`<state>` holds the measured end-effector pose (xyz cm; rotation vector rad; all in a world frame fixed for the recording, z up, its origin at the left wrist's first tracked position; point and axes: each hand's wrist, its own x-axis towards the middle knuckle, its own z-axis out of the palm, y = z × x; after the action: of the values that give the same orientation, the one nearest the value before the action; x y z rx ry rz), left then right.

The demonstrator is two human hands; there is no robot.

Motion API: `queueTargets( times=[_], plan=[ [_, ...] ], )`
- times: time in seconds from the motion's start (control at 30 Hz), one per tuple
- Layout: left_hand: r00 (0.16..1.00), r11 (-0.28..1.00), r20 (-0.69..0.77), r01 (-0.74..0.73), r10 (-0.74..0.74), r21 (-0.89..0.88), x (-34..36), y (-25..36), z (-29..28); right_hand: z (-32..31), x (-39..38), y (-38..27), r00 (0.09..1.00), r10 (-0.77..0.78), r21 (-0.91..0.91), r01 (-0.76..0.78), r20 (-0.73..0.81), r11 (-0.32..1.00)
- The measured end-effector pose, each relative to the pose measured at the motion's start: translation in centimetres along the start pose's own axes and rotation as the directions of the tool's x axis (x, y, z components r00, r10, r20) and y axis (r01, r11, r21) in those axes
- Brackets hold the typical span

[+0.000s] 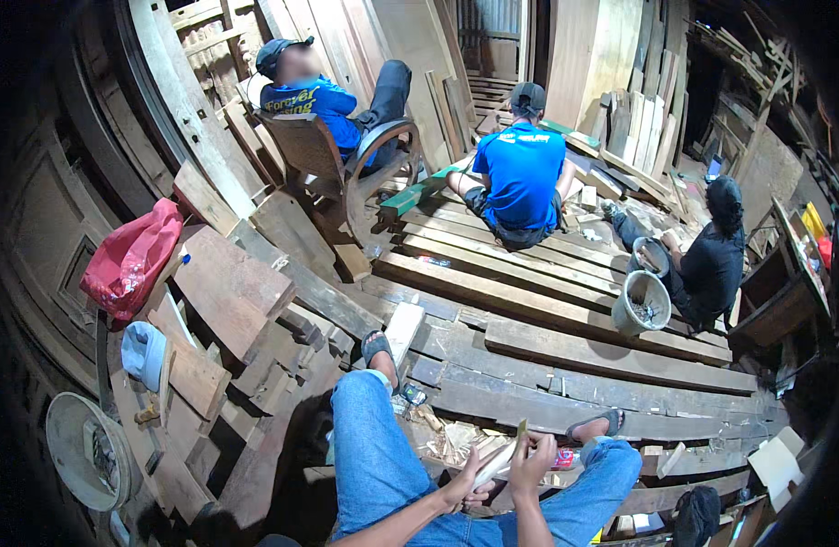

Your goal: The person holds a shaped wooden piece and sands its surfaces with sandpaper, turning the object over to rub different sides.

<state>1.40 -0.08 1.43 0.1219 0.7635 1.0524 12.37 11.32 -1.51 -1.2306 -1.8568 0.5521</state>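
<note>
Above my lap, my left hand (465, 492) is closed round the lower end of a pale, narrow piece of wood (495, 466), which slants up to the right. My right hand (532, 460) is closed at the wood's upper end. A thin yellowish strip (521, 428) sticks up from its fingers; whether it is a blade or a folded sheet I cannot tell. Wood shavings (451, 442) lie between my feet, just beyond the hands.
Planks (583, 351) cover the floor ahead. Stacked boards (228, 283), a red bag (135, 258), a light-blue cap (144, 354) and a bucket (89, 451) are on the left. Three people sit ahead, one in a wooden chair (342, 173); a grey bucket (643, 303) stands at right.
</note>
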Motion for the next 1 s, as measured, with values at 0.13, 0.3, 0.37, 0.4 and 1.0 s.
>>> queueTargets(
  times=[0.13, 0.3, 0.37, 0.4, 1.0],
  plan=[
    [0.998, 0.997, -0.054, 0.009, -0.013, -0.075, -0.3, 0.9, -0.5, 0.6, -2.6, 0.4, 0.981, -0.188, 0.077, 0.184, 0.045, 0.98],
    [0.994, 0.993, 0.066, -0.087, 0.082, 0.081, 1.8, -2.5, -3.4, -0.1, -0.3, 0.7, 0.992, 0.122, 0.183, -0.122, 0.009, 0.975],
    [0.995, 0.993, 0.007, -0.098, 0.098, 0.059, 1.7, -1.1, -2.9, 0.0, -2.7, 1.9, 0.986, -0.158, 0.148, 0.148, 0.059, 0.978],
    [0.995, 0.994, 0.004, -0.098, 0.098, 0.053, 1.7, -1.2, -2.9, 0.3, -3.4, 1.5, 0.988, -0.116, 0.181, 0.096, 0.103, 0.979],
    [0.974, 0.962, 0.127, -0.208, 0.187, 0.178, 0.5, -0.8, -2.1, -1.1, -2.5, 0.6, 0.978, 0.098, 0.271, -0.147, 0.185, 0.951]
  ],
)
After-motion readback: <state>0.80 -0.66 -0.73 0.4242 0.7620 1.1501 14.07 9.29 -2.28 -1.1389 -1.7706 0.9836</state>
